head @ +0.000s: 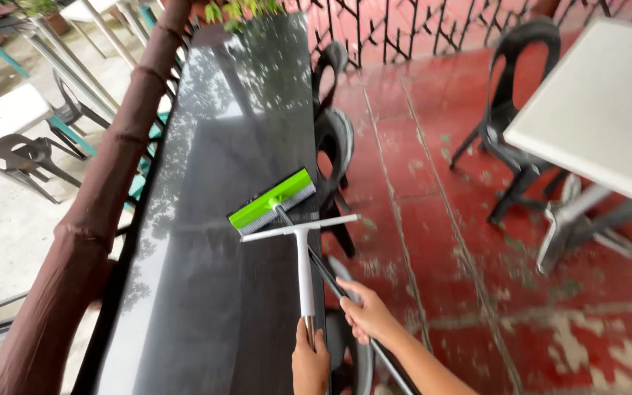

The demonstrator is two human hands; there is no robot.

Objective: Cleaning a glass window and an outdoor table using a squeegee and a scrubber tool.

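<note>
Head view: my left hand (310,362) grips a white T-shaped squeegee (301,238); at two o'clock, my right hand (367,316) clenches a green-headed brush's pole (272,201) over the dark glossy tabletop (206,292).

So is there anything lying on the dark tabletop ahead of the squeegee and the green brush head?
Nothing visible. The left hand holds the white squeegee, the right hand the pole of the green brush head. Both heads rest on the dark tabletop; the stretch beyond them shows only reflections. The black chairs stand alongside, off the top.
</note>
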